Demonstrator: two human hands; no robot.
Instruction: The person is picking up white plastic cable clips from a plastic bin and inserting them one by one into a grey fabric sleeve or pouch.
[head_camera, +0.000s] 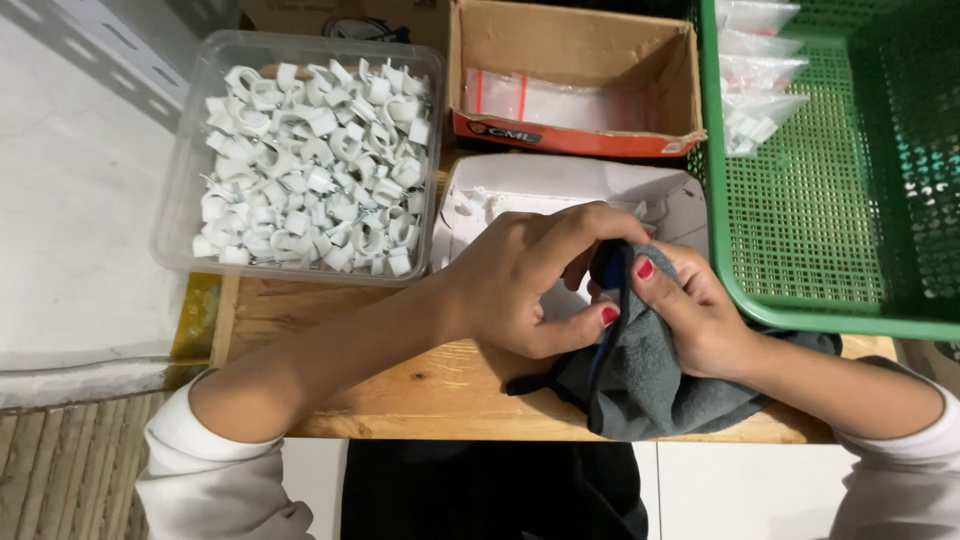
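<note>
My left hand (530, 275) and my right hand (690, 310) meet over the front of a wooden board (400, 380). Both grip a dark grey cloth (650, 385) that bunches under the right hand and hangs over the board's front edge. A dark blue part (608, 268) of it sticks up between my fingers. What lies inside the cloth is hidden. Just behind the hands sits a low white tray (560, 180) holding a few white clips.
A clear plastic tub (190, 170) heaped with several white cable clips stands at the left. An open cardboard box (575, 135) with clear zip bags is at the back. A green mesh basket (830, 200) with filled bags stands at the right.
</note>
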